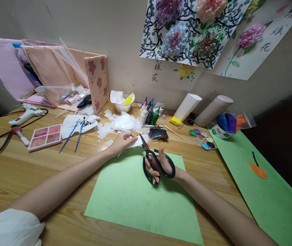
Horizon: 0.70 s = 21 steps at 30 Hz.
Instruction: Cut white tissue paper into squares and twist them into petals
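My left hand (123,142) pinches a small piece of white paper (138,141) above the far edge of the green sheet (135,205). In my right hand (156,167) are black-handled scissors (148,150), fingers through the large loops. The scissor blades are parted, with their tips at the paper's right part. Whether they are cutting it I cannot tell. Just behind my left hand lies a heap of white paper pieces (125,122), some loose on the wooden table.
Small paint bottles (155,116) and a bowl (123,106) stand behind the paper heap. Left are two blue brushes (79,136), a pink palette (45,137) and a glue gun (26,114). Right lies another green sheet (266,191). Flower pictures (192,34) hang on the wall.
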### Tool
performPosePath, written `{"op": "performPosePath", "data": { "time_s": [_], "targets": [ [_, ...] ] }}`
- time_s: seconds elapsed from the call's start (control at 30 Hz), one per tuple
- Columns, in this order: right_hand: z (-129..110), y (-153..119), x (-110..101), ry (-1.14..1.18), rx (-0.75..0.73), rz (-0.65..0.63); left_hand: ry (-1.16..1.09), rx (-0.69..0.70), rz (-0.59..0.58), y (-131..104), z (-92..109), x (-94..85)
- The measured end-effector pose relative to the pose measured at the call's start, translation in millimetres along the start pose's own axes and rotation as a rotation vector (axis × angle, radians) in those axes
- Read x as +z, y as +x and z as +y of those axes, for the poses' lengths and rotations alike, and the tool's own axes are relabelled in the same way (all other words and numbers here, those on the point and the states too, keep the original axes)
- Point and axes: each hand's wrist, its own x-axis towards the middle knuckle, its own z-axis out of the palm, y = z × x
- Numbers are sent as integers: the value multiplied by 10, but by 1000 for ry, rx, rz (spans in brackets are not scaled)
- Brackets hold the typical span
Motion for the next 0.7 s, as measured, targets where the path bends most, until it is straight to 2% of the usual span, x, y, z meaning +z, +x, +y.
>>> {"op": "performPosePath", "data": {
  "time_s": [0.17,0.27,0.43,0.57,0.7],
  "targets": [
    [90,45,-4,-4,5,44,21,9,-7,-10,17,-1],
    [138,51,22,-20,-5,112,23,8,-5,1,-5,-10],
    [58,19,96,12,-53,209,1,5,-21,1,-35,-11],
    [-43,9,139,69,-42,265,109,59,-138,-82,0,68],
    [4,41,137,-33,-204,360,261,201,-255,-167,43,148]
  ]
}}
